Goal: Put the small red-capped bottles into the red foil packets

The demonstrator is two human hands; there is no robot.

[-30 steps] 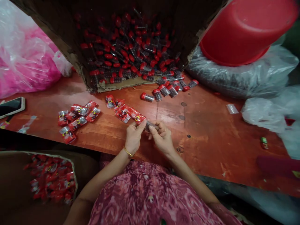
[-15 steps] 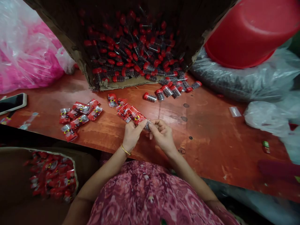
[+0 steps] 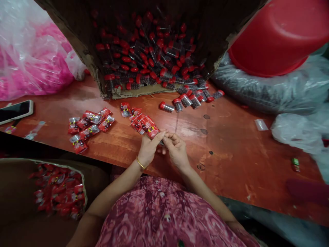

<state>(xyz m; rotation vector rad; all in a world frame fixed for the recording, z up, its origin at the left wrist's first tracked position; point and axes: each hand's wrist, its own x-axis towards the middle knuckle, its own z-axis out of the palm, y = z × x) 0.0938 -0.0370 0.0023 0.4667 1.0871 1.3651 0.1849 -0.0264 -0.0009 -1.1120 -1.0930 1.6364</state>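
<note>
Red packet [image 3: 153, 131], label unreadable

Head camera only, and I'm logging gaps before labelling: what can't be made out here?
- Item between the left hand and right hand: fingers cover it.
- Red packets: print too small, blurred.
- Cardboard box: top cut by frame edge, interior dark.
- Red basin: cropped at the edge.
- Phone: cut off at left edge.
</note>
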